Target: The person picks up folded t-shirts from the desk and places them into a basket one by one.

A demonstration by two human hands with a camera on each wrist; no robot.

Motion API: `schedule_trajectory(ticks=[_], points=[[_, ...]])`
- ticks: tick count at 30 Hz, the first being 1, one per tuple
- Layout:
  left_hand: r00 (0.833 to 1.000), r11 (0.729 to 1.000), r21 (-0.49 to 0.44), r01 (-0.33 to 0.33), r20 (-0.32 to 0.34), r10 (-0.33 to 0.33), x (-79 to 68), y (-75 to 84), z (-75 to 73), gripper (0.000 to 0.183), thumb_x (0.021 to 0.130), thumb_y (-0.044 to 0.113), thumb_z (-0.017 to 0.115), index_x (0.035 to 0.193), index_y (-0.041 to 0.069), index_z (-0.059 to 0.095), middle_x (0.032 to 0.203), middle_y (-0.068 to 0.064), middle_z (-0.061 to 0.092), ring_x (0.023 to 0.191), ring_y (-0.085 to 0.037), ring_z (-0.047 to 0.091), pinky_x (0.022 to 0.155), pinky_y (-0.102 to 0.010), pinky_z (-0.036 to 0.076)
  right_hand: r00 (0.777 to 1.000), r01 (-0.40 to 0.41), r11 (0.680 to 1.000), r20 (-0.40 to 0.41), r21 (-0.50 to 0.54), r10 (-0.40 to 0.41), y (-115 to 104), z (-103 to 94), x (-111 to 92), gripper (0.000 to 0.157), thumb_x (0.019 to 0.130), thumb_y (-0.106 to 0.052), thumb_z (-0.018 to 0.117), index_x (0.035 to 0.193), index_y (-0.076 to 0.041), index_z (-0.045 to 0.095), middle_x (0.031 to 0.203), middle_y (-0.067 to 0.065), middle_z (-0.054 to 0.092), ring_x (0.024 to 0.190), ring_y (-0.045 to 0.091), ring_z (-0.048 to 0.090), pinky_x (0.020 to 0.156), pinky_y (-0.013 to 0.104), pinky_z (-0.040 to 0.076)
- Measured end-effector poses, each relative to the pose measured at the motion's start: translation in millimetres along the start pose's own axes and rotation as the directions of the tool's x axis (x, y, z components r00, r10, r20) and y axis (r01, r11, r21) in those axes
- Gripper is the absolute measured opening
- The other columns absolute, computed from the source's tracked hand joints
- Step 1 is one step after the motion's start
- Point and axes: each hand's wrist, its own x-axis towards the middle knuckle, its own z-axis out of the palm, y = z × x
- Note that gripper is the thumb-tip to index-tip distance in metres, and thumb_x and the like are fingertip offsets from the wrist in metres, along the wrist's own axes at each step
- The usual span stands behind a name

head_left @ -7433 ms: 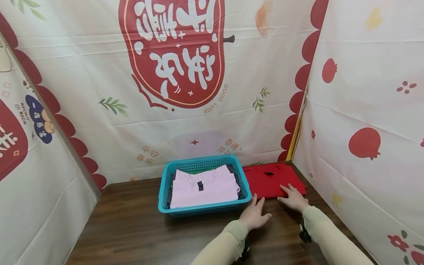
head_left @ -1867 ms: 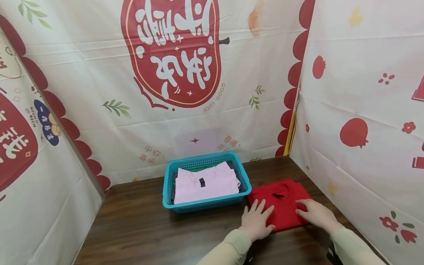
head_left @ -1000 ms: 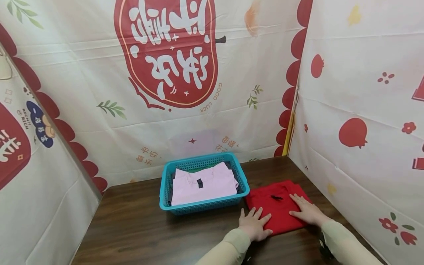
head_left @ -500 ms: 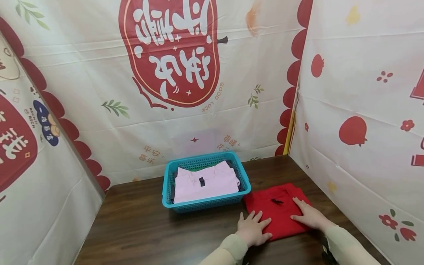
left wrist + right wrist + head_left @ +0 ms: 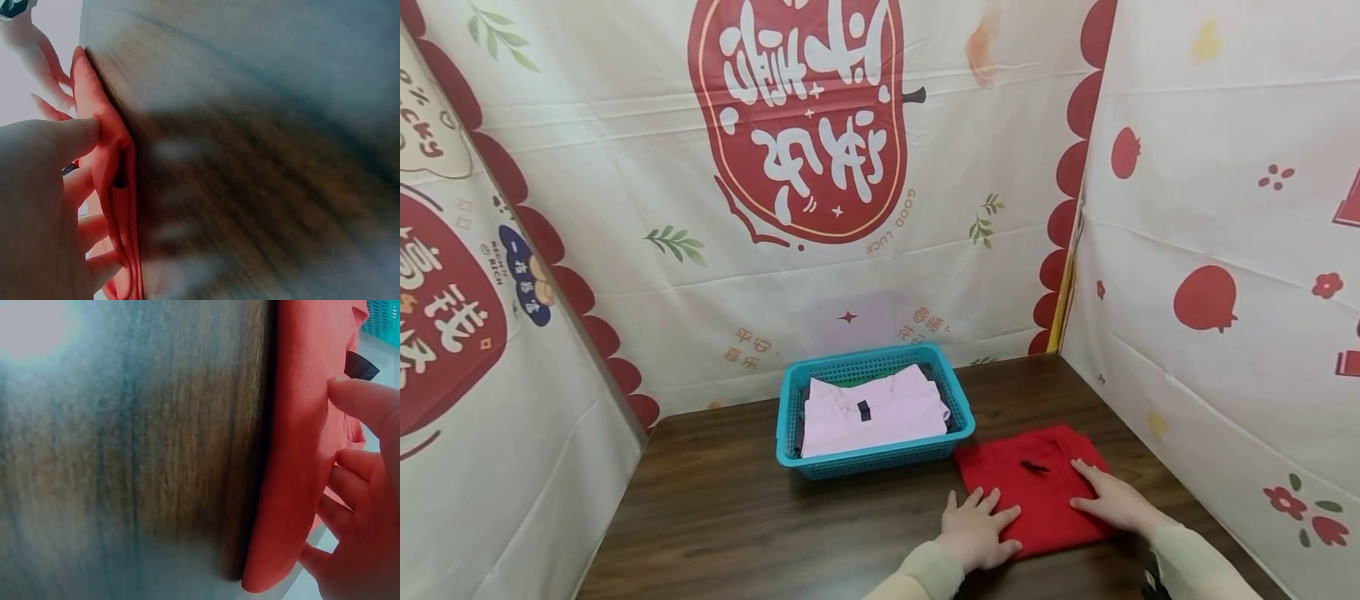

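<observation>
A folded red shirt (image 5: 1037, 500) with a dark neck label lies flat on the table, to the right of the basket and nearer the person. On its left side rests my left hand (image 5: 977, 529), fingers spread. My right hand (image 5: 1116, 500) touches the shirt's right part with fingers extended. In the left wrist view, the left thumb and fingers lie on the layered folds of the shirt (image 5: 115, 162). The right wrist view has the right hand's fingertips (image 5: 337, 390) against the top of the thick folded edge; neither hand grasps the cloth.
A blue-green plastic basket (image 5: 786, 433) stands at the back middle, holding a folded pale pink shirt (image 5: 872, 421) over darker and green cloth. Brown wooden table (image 5: 737, 508) extends left and in front. Printed white cloth walls (image 5: 1150, 292) enclose the back and sides.
The red shirt has moved from against the back wall, beside the basket, towards the person. Both hands have moved onto it and slid slightly nearer with it. The basket stays put.
</observation>
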Motion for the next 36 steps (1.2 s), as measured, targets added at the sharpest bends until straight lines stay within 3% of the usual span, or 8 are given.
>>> schedule_trajectory(ticks=[8, 22, 36], points=[[1.000, 1.000, -0.014, 0.007, 0.003, -0.007, -11.0, -0.1, -0.8, 0.051, 0.090, 0.063, 0.049, 0.139, 0.058, 0.035, 0.148, 0.022, 0.035, 0.139, -0.009, 0.029, 0.109, -0.050, 0.028, 1.000, 0.014, 0.999, 0.022, 0.036, -0.015, -5.3, 0.6, -6.3, 0.063, 0.083, -0.011, 0.067, 0.135, 0.015, 0.043, 0.135, 0.038, 0.043, 0.125, 0.055, 0.040, 0.098, 0.063, 0.034], [1.000, 1.000, 0.025, -0.009, -0.012, 0.009, -20.4, -4.5, -3.2, 0.051, 0.090, 0.063, 0.050, 0.139, 0.059, 0.036, 0.148, 0.022, 0.036, 0.138, -0.008, 0.030, 0.109, -0.048, 0.029, 1.000, 0.020, 1.000, -0.014, 0.022, -0.020, -11.3, 5.2, -10.4, 0.062, 0.080, -0.011, 0.070, 0.133, 0.013, 0.048, 0.133, 0.037, 0.046, 0.123, 0.053, 0.043, 0.096, 0.062, 0.037], [0.999, 0.998, 0.049, -0.040, -0.004, 0.041, -40.1, -22.4, 2.9, 0.049, 0.089, 0.062, 0.054, 0.137, 0.057, 0.042, 0.144, 0.021, 0.041, 0.136, -0.009, 0.035, 0.105, -0.048, 0.035, 0.998, 0.060, 0.998, -0.021, 0.017, -0.060, -31.3, 21.0, -18.7, 0.060, 0.078, -0.012, 0.075, 0.129, 0.012, 0.054, 0.133, 0.034, 0.049, 0.120, 0.053, 0.045, 0.094, 0.063, 0.039]])
